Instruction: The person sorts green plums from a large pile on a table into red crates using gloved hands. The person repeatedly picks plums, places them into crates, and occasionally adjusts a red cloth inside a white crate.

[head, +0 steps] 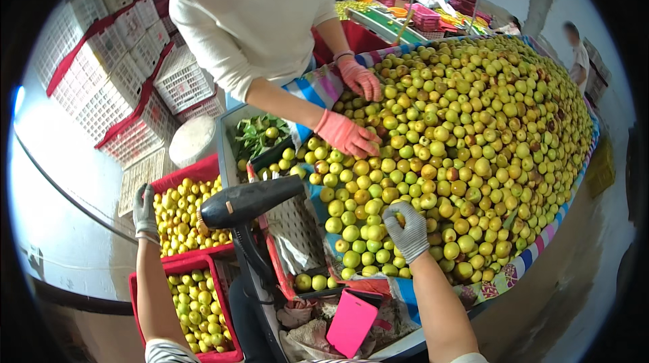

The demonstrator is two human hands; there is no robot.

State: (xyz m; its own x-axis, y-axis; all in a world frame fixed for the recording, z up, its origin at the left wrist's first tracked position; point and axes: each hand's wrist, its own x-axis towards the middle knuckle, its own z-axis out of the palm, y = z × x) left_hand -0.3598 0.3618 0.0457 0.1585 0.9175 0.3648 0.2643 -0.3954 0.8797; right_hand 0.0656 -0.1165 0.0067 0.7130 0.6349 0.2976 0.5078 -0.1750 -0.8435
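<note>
My right hand (407,231), in a grey knit glove, is over the near edge of a big heap of green-yellow jujube fruits (481,165). Its fingers curl around one fruit (400,219), partly hidden by the glove. Far to the left, my left hand (145,211), also gloved in grey, is at the outer side of a red-lined crate (190,169) filled with yellower fruits; whether it grips the rim is unclear. Below my left forearm stands a second red-rimmed crate (219,282) of green fruits. A black hair dryer (253,201) points across the space between my arms.
Opposite, a person in a white top works the heap with pink-gloved hands (347,135). A pink phone case (352,320) lies on cloth near me. Leaves (258,135) fill a corner bin. White crates (106,79) are stacked at left; a green conveyor (388,26) runs behind.
</note>
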